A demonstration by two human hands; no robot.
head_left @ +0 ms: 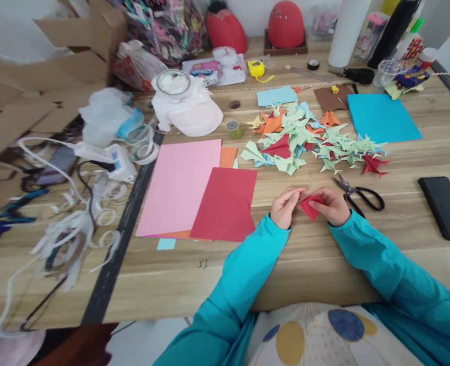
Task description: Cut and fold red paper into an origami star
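Observation:
A small folded piece of red paper (311,207) is pinched between the thumb and fingers of my right hand (333,204), just above the table. Close on its left is my left hand (285,207), thumb and fingers pressed together; whether anything is between them is hidden. Beyond my hands lies a heap of folded paper shapes (291,124), mostly pale green, with some red, orange and blue. Black-handled scissors (356,192) lie partly open by my right wrist. To the left, a red sheet (225,203) overlaps a pink sheet (183,183).
Blue paper (385,118) lies behind on the right, a black phone (446,207) at the right edge. A white cap (194,112), a yellow tape measure (256,68) and a red dome (285,24) stand farther back. Cables and white strips (68,229) clutter the left, near a cardboard box (76,66).

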